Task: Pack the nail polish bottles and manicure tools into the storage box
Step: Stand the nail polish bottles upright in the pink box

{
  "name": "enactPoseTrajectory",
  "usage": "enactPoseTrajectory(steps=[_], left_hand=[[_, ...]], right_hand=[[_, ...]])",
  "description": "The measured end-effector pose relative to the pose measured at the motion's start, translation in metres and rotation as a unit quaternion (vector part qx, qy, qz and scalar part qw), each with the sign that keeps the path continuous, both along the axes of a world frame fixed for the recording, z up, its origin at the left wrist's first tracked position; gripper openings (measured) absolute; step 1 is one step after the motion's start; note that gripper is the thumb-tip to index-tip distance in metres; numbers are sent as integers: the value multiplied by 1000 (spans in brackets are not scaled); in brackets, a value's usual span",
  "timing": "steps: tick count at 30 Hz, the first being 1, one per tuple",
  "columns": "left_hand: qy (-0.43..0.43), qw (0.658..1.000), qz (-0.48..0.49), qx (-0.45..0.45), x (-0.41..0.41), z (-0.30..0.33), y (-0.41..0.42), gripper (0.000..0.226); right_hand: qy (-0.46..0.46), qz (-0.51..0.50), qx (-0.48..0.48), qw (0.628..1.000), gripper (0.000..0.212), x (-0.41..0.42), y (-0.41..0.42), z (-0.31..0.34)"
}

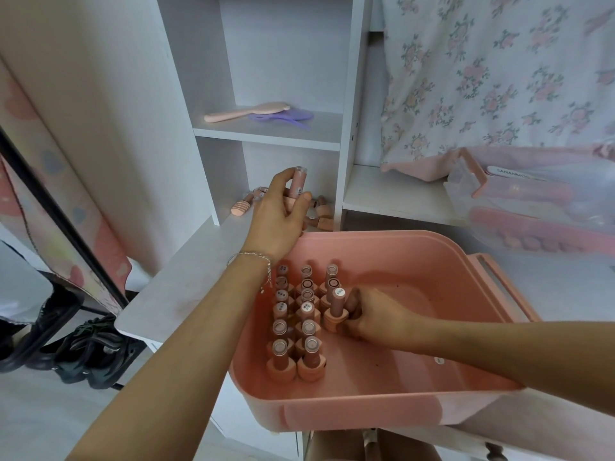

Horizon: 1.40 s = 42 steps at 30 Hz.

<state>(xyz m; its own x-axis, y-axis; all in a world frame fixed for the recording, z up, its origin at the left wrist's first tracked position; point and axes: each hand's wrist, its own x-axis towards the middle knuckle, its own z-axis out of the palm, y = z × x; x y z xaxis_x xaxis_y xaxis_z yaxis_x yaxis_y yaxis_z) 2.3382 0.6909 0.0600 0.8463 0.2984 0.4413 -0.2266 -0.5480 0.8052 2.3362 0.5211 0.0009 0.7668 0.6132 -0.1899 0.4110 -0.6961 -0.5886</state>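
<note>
A pink storage box (382, 407) stands open in front of me with several peach nail polish bottles (294, 327) upright in rows at its left side. My right hand (372, 316) is inside the box and grips one upright bottle (336, 311) at the right end of the rows. My left hand (281, 216) is raised at the low shelf compartment and holds another bottle (297, 184), cap up. More loose bottles (321, 212) lie in that compartment behind my left hand.
A pink hairbrush (246, 112) and purple combs (283, 116) lie on the upper shelf. A clear case (532, 201) with pink manicure tools sits at the right on the white surface. Dark shoes (86, 351) and a mirror frame stand at the lower left.
</note>
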Motion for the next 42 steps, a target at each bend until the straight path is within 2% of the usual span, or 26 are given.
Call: enactPoseTrajectory(steps=[21, 27, 36, 42], left_hand=[[-3, 1000, -5, -7, -1, 0, 0, 34], [-5, 1000, -12, -11, -2, 0, 1, 33], [-15, 1000, -21, -7, -3, -1, 0, 33], [-19, 1000, -15, 3, -2, -2, 1, 33]], right_hand=[[43, -24, 34, 998, 13, -1, 0, -4], [13, -19, -18, 1000, 20, -1, -7, 2], [-1, -16, -6, 1000, 38, -1, -2, -4], [-24, -11, -16, 1000, 32, 0, -1, -8]])
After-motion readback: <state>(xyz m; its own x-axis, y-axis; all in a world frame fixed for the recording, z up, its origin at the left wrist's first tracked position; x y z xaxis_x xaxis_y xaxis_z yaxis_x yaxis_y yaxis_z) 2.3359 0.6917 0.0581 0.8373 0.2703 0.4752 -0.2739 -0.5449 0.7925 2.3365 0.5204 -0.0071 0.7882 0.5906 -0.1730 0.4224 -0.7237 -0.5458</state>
